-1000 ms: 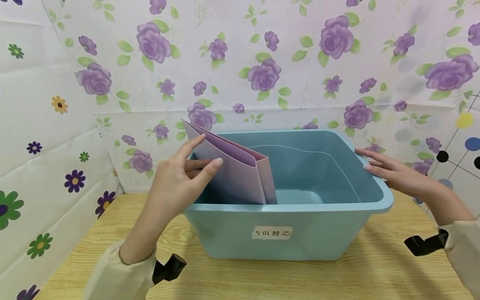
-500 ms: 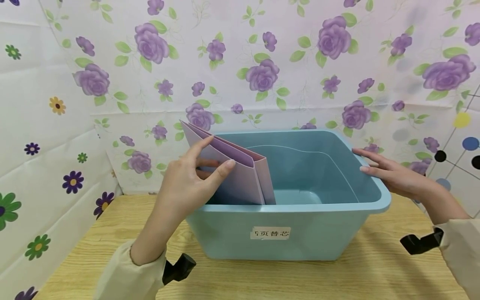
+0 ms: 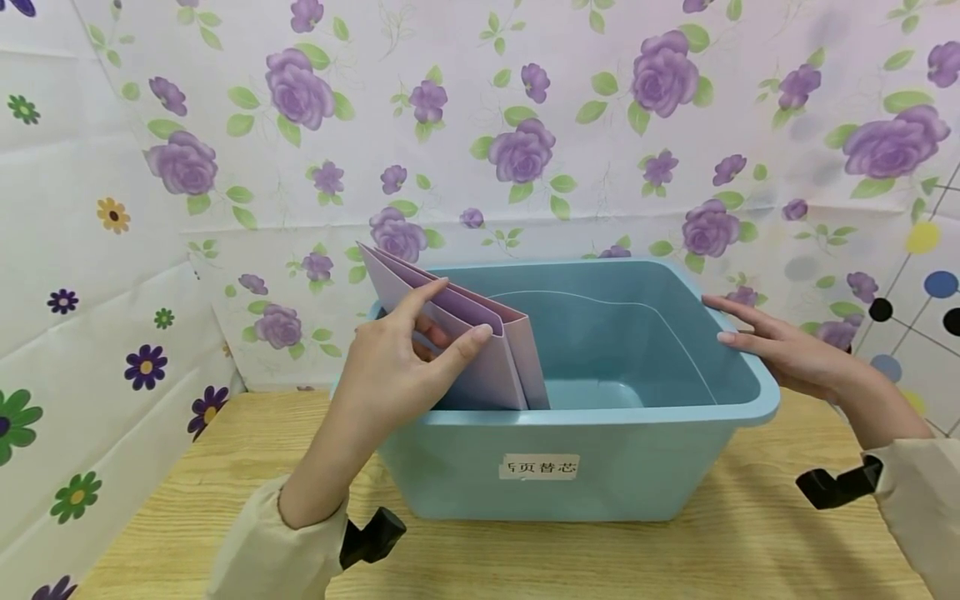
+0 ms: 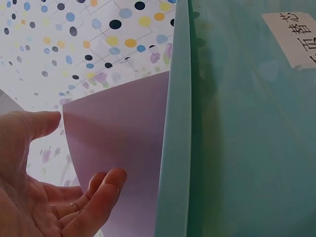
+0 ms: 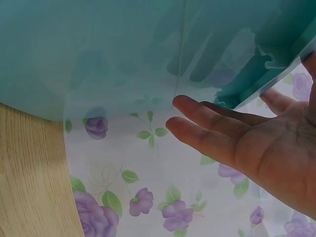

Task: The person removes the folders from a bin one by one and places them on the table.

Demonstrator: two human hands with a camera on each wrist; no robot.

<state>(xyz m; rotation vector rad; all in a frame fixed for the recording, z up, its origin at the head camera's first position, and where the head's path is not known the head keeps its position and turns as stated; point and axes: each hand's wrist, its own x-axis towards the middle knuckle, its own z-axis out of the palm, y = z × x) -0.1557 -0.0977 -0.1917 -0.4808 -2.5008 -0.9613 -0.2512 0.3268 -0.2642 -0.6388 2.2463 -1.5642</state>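
A lilac folder (image 3: pixel 472 350) leans inside the left part of a blue plastic bin (image 3: pixel 585 416); its slanted top edges rise above the rim. My left hand (image 3: pixel 401 358) is over the folder's near face, fingers loosely bent, the thumb (image 3: pixel 472 337) near its top edge. In the left wrist view, thumb and fingers stand apart beside the folder (image 4: pixel 118 128), and nothing is gripped between them. On the bin's right end, my right hand (image 3: pixel 787 346) rests with thumb and index finger on the rim. Its other fingers (image 5: pixel 207 133) extend straight beneath the rim, beside the bin's outer wall.
The bin stands on a wood-grain table (image 3: pixel 247 467) and bears a white label (image 3: pixel 538 467) with printed characters on its front. Behind is a wall covering (image 3: pixel 450 108) with purple roses. A flower-patterned sheet (image 3: pixel 97 317) borders the left, and a dotted one (image 3: pixel 918 333) the right.
My left hand has slid rightward along the folder's near face, its thumb moving toward the right end of the top edge. Folder and bin keep their place; the right hand stays on the rim.
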